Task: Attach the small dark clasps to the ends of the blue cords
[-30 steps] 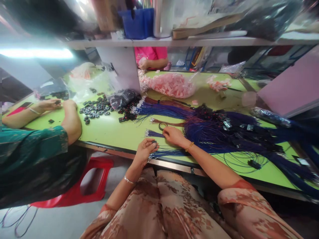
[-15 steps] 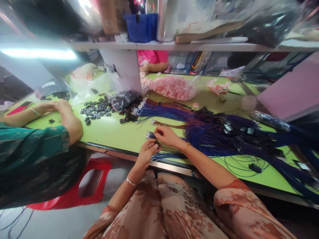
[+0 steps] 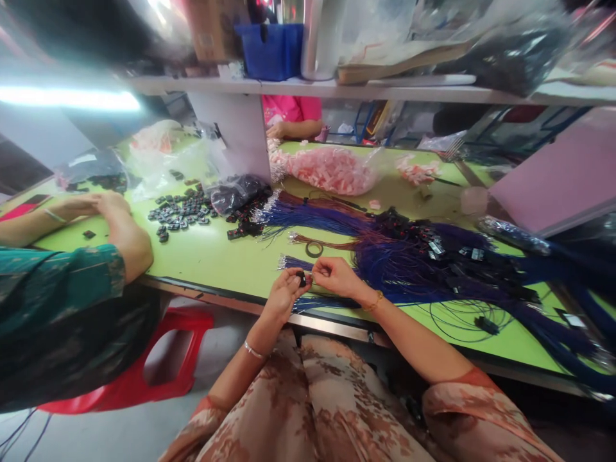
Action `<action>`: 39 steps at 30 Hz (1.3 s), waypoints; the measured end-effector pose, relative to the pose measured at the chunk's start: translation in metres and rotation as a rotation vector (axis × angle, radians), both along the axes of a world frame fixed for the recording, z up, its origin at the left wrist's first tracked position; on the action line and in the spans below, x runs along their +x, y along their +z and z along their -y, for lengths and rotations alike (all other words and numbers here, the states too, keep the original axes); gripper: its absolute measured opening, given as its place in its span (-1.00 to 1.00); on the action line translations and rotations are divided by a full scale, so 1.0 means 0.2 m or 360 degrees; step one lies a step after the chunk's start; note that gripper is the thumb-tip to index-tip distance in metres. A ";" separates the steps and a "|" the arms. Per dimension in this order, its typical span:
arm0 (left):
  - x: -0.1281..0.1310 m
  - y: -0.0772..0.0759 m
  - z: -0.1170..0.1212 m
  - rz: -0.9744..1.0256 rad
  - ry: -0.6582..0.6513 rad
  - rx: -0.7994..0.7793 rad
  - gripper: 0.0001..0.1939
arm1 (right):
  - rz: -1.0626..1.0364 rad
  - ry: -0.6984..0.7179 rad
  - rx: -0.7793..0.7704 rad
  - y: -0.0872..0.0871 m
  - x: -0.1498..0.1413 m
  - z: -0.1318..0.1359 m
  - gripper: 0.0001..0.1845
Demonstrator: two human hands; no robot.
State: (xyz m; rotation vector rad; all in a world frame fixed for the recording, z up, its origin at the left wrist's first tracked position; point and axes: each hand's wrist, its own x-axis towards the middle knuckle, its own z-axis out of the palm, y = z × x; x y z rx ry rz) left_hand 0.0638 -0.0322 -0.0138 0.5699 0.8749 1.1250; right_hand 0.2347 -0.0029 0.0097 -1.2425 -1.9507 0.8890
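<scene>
My left hand (image 3: 283, 293) pinches a small black connector (image 3: 301, 278) just above the near edge of the green table (image 3: 212, 253). My right hand (image 3: 335, 276) is closed in a pinch right beside it, holding the tip of a thin wire against the connector. A short bundle of blue wires (image 3: 294, 262) with bare metal ends lies just behind my hands. More blue wires (image 3: 320, 300) lie under them at the table edge. A large heap of blue and red wires (image 3: 414, 256) with black connectors spreads to the right.
A person in a teal sleeve (image 3: 62, 282) sits at my left, hands by a scatter of black connectors (image 3: 183, 212). A bag of pink parts (image 3: 332, 170) lies at the back, with a person in pink (image 3: 291, 115) behind. A red stool (image 3: 158, 359) stands below. A shelf (image 3: 337, 86) overhangs.
My right hand left the wire pile and came back toward me to meet my left hand, bringing a wire tip to the black connector. The left hand rose slightly.
</scene>
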 end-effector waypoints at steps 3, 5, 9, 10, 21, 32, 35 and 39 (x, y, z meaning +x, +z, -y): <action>0.00 -0.01 -0.01 0.0024 0.0010 -0.0003 -0.68 | 0.0054 -0.0010 0.0000 -0.03 0.01 0.02 -0.87; 0.00 -0.01 -0.01 0.0016 0.0010 -0.0015 -0.69 | 0.0067 -0.0015 0.0011 -0.05 0.00 0.03 -0.88; 0.00 -0.01 -0.01 0.0001 -0.0003 -0.0024 -0.68 | 0.0095 -0.0029 0.0063 -0.06 -0.02 0.04 -0.88; 0.00 -0.01 -0.01 0.0000 -0.0007 -0.0023 -0.67 | 0.0100 -0.0035 0.0071 -0.06 -0.02 0.04 -0.88; 0.00 0.00 -0.01 -0.0025 -0.0003 -0.0014 -0.63 | 0.0213 -0.0096 0.0222 -0.04 -0.05 0.07 -0.85; 0.03 -0.02 0.01 -0.0200 0.0040 -0.0024 -0.62 | 0.0107 -0.0007 0.0228 -0.08 -0.07 0.07 -0.88; 0.02 -0.02 0.00 -0.0181 0.0058 -0.0052 -0.60 | 0.0116 0.0047 0.0229 -0.07 -0.05 0.07 -0.88; 0.02 -0.01 0.00 -0.0161 0.0071 -0.0053 -0.61 | 0.0117 0.0061 0.0207 -0.07 -0.05 0.06 -0.88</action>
